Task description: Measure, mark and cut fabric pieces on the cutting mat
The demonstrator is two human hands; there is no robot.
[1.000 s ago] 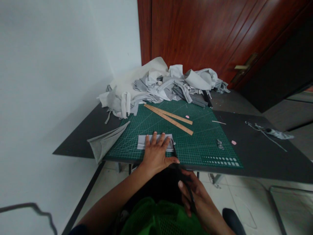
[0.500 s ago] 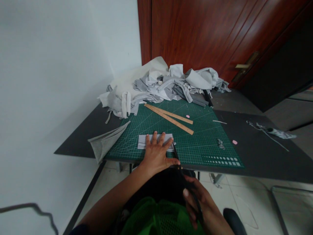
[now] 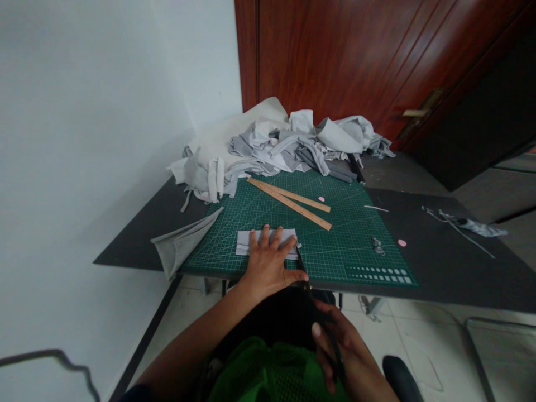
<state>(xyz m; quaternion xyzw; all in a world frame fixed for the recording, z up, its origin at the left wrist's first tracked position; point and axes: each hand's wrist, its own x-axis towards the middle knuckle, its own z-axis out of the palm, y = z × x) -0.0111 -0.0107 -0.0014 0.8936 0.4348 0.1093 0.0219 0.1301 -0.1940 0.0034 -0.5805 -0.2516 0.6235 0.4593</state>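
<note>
Grey fabric lies flat beneath the spread left hand, probably pressed to stop it slipping, while the right hand, closed around black scissors, seems angled to align them with the fabric's edge on its own side.

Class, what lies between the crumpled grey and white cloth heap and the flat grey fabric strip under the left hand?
In the head view: two slim wooden rulers, overlapping at one end, on the green gridded cutting mat.
</note>
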